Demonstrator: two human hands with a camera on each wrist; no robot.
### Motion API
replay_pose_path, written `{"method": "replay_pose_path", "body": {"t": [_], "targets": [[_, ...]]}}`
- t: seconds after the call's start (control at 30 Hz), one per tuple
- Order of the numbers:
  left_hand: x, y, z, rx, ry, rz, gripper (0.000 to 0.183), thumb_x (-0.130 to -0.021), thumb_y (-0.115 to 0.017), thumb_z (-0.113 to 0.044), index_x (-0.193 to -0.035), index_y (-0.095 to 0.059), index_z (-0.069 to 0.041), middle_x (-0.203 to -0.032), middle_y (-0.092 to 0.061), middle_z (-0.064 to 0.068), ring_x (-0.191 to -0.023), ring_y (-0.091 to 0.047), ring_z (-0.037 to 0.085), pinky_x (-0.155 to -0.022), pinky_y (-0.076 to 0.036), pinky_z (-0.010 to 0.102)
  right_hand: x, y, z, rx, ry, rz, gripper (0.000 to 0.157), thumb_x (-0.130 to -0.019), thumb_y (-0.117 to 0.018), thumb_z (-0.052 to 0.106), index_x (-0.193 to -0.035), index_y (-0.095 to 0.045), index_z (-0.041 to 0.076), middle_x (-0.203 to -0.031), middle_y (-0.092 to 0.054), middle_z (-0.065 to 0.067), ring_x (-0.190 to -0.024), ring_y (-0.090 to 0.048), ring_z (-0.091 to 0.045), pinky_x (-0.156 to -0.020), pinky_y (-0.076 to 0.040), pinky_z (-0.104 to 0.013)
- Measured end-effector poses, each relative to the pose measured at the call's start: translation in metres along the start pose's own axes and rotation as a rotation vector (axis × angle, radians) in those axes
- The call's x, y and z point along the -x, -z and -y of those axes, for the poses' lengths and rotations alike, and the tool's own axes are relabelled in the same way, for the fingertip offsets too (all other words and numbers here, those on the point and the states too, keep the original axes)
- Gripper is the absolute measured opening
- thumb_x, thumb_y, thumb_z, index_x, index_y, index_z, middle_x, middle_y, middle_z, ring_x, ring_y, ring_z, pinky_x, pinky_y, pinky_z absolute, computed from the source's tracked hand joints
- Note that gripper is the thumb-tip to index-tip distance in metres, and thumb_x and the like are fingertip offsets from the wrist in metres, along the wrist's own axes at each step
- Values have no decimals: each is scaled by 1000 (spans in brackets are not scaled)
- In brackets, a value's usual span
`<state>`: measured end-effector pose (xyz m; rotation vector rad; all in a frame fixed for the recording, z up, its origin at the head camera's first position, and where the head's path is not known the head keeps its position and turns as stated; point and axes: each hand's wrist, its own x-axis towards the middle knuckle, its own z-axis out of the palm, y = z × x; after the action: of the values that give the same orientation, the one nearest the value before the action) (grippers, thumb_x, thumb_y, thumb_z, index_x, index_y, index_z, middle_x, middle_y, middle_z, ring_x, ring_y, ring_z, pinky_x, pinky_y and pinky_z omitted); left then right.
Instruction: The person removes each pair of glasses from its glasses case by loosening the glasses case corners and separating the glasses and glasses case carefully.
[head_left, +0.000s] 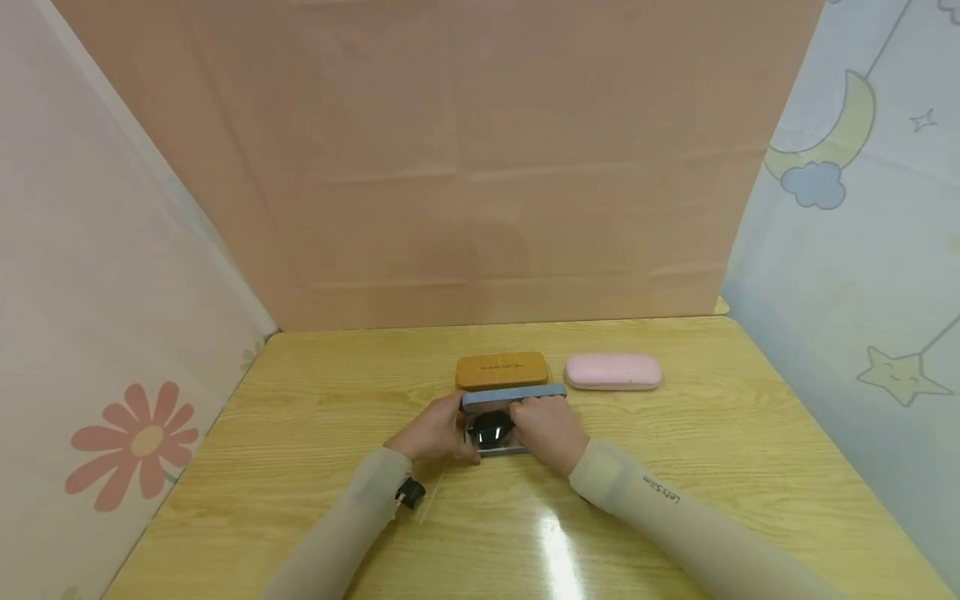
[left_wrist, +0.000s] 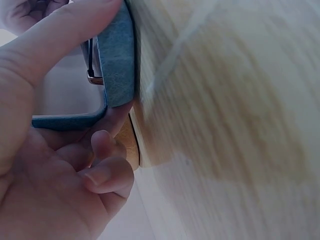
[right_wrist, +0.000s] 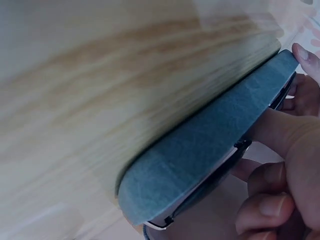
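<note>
A blue glasses case (head_left: 517, 395) stands open on the table with its lid raised toward the back. Inside it, dark sunglasses (head_left: 491, 432) show shiny lenses. My left hand (head_left: 433, 430) grips the case's left end, thumb on the front wall and fingers behind, as the left wrist view shows. With thumb and forefinger reaching into the case, my right hand (head_left: 551, 432) pinches the sunglasses near their middle. The right wrist view shows the front wall of the case (right_wrist: 200, 140) along the table and the frame of the sunglasses (right_wrist: 212, 180) just above its rim.
Right behind the blue case lies a closed orange glasses case (head_left: 502, 371). A closed pink glasses case (head_left: 613, 372) is to the right of it. The wooden table (head_left: 315, 375) ends at a tan back panel (head_left: 480, 208), with patterned sheets on both sides.
</note>
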<state>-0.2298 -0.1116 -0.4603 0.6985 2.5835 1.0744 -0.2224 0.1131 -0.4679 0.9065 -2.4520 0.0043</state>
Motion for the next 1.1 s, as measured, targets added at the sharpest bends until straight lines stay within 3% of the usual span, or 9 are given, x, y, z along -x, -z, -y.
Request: {"method": "replay_pose_path", "body": {"t": [0.23,0.4,0.67,0.87,1.1], "targets": [[1,0,0,-5,-7,-2,93,-64,-96,-11,-142,-48,-23,-132,-61,-4,-119,-57,19,-106,-43,43,1,3,0,-39,-49,67,20,-70,-82,17,-68,-62,16,-58,-58,3,-48,-51,-12,-40,-38,-33],[1,0,-1,-8,-6,-3,91,-64,-96,-12,-141,-49,-21,-134,-61,-2,-121,-56,20,-106,-43,43,1,4,0,-79,-83,82,21,-76,-80,17,-68,-61,15,-56,-54,4,-46,-44,-9,-39,-37,-31],[0,-1,1,2,-16,-7,89,-63,-97,-13,-139,-51,-22,-131,-62,-4,-118,-57,18,-105,-43,43,3,6,0,-120,-132,67,22,-80,-78,17,-69,-58,17,-56,-52,6,-45,-43,-10,-39,-36,-31],[-1,0,4,-4,-20,-7,87,-62,-98,-15,-136,-52,-22,-125,-63,-4,-111,-59,16,-101,-45,41,4,12,1,-164,-163,2,27,-80,-77,11,-66,-55,19,-54,-51,9,-44,-41,-5,-38,-33,-26],[-2,-1,5,-30,-20,-10,88,-61,-98,-18,-137,-53,-22,-127,-63,-6,-112,-59,15,-100,-46,40,7,18,0,-178,-176,-26,20,-80,-79,12,-70,-63,18,-56,-57,8,-45,-40,-2,-39,-32,-22]]}}
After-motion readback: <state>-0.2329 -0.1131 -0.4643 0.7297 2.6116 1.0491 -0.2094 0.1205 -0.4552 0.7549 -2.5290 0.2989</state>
